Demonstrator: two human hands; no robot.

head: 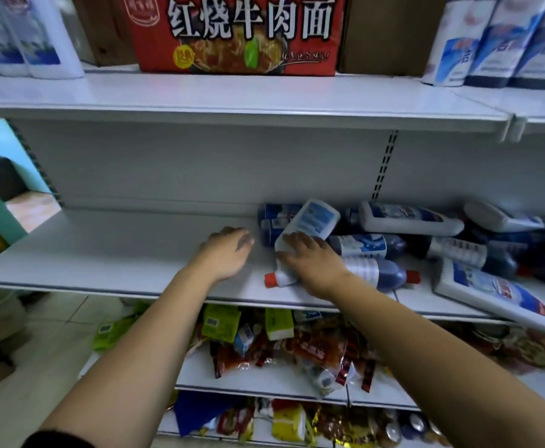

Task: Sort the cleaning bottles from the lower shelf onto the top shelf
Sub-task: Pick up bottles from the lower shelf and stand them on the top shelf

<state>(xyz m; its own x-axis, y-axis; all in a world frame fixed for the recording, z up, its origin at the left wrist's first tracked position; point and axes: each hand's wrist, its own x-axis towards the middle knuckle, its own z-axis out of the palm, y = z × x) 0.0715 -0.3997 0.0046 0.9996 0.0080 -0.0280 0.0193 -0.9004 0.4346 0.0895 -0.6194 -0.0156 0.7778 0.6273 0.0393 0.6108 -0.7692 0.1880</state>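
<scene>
my right hand (313, 260) lies over a white plastic bottle with a red screw cap (311, 221). its fingers (293, 242) are curled across the bottle's narrow end, just above the neck, and grip it. the bottle is tilted: its base rests on the dark blue bottles (366, 245) behind it and its cap points down toward the front edge of the lower white metal shelf (103, 253).

my left hand (227, 250) is just beside it, over bare shelf. its fingers (245, 240) are loosely bent downward and hold nothing; i cannot tell if they touch the surface.

to the right of the held bottle, more cleaning bottles lie in a loose heap on the same shelf, among them a long white bottle with a blue label (410, 218) at the back and a flat white bottle (497, 295) jutting over the front edge.

on the top white shelf (200, 92) a red cardboard noodle box (238, 33) stands in the middle, with upright white bottles at the left (22, 33) and at the right (503, 40). bright snack packets (280, 344) crowd the shelves below.
</scene>
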